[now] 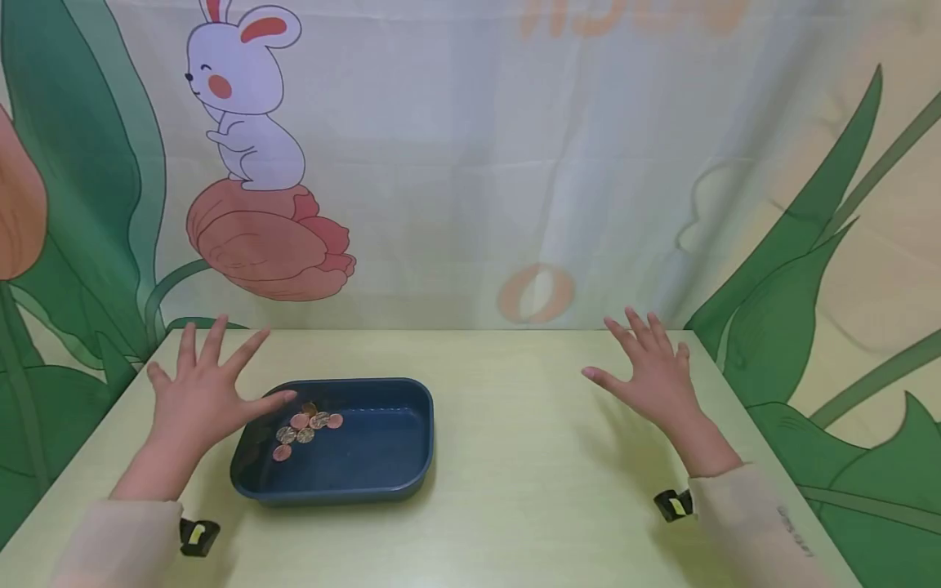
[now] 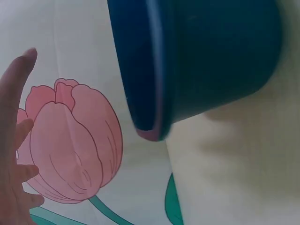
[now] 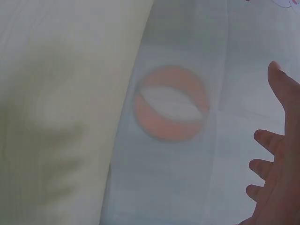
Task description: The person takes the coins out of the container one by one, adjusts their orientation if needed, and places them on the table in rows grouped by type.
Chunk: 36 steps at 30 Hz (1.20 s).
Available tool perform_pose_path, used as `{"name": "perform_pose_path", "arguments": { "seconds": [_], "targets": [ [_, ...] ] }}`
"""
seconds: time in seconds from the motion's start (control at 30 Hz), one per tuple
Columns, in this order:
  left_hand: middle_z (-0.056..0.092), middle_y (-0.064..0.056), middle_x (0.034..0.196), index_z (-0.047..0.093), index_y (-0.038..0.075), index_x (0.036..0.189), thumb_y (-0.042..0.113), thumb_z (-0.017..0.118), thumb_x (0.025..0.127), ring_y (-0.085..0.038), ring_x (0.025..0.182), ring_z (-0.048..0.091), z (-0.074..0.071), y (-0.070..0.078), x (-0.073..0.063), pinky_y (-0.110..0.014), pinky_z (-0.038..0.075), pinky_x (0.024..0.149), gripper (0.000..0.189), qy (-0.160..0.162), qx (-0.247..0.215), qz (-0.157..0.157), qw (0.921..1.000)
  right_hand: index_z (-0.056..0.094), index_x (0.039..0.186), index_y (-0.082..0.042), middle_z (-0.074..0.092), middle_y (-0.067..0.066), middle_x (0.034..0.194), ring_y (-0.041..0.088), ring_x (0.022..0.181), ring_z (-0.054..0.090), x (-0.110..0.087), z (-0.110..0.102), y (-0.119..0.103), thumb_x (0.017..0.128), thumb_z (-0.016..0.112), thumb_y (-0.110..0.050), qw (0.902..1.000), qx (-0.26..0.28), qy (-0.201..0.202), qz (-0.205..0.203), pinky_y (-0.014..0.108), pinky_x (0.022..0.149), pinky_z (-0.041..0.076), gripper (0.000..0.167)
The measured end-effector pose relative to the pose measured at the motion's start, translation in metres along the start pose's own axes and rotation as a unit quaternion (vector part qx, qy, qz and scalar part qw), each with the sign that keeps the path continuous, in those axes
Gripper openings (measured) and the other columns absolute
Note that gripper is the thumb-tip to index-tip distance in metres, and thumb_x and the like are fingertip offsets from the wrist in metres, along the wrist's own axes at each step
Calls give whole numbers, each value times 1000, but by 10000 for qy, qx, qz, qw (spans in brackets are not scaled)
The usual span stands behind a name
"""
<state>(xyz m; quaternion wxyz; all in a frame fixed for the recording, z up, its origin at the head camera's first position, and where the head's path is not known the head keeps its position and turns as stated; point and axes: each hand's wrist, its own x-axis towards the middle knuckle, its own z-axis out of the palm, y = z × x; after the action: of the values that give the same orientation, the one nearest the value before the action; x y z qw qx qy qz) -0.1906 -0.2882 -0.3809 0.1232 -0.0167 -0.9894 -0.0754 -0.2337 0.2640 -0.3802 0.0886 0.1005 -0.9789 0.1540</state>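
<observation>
A dark blue rectangular tray [image 1: 367, 495] stands on the left half of the table. Several copper and silver-coloured coins [image 1: 300, 421] lie together in its left part. My left hand [image 1: 197, 400] is spread just left of the tray, its thumb overlapping the tray's upper left rim in the head view; the hand holds nothing. In the left wrist view the tray's side [image 2: 220, 56] looms close, apart from the fingers. Over the right part of the table my right hand [image 1: 657, 384] hovers with fingers spread, also holding nothing.
The pale yellow-green table [image 1: 507, 457] ends at a hanging cloth [image 1: 441, 163] printed with a rabbit, tulips and leaves. Each sleeve cuff has a small black device beside it, one on the left [image 1: 198, 537] and one on the right [image 1: 672, 505].
</observation>
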Motion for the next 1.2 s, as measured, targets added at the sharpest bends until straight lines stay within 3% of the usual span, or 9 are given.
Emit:
{"name": "perform_pose_path", "arguments": {
  "seconds": [0.33, 0.73, 0.97, 1.2],
  "targets": [
    [29, -30, 160, 42, 17, 154, 62, 67, 87, -56, 144, 27, 15, -10, -13, -85, 28, 102, 84, 236, 38, -78, 9997, 40, 157, -10, 26, 20, 169, 49, 155, 20, -4, 27, -7, 94, 67, -48, 9987, 396, 292, -148, 78, 115, 23, 78],
    [46, -34, 148, 49, 8, 146, 42, 69, 91, -57, 129, 48, 30, -23, -33, -75, 44, 91, 67, 716, -520, -25, 9961, 41, 156, -8, 32, 21, 166, 47, 152, 29, -4, 44, -27, 97, 68, -40, 9922, 1217, 142, -219, 69, 118, 32, 72],
    [47, -35, 146, 49, 4, 146, 36, 68, 94, -58, 127, 49, 38, -29, -41, -75, 45, 93, 64, 545, -1026, -198, 9930, 42, 155, -9, 36, 20, 164, 46, 151, 33, -3, 55, -41, 96, 69, -39, 9892, 1421, 104, -337, 68, 117, 34, 71],
    [46, -37, 146, 44, -2, 149, 33, 61, 100, -57, 132, 45, 48, -36, -51, -72, 42, 101, 63, 124, -1631, -472, 9854, 49, 149, -4, 45, 22, 158, 46, 147, 40, 0, 64, -53, 95, 71, -35, 9851, 1617, 158, -566, 65, 117, 36, 66]
  ]
}}
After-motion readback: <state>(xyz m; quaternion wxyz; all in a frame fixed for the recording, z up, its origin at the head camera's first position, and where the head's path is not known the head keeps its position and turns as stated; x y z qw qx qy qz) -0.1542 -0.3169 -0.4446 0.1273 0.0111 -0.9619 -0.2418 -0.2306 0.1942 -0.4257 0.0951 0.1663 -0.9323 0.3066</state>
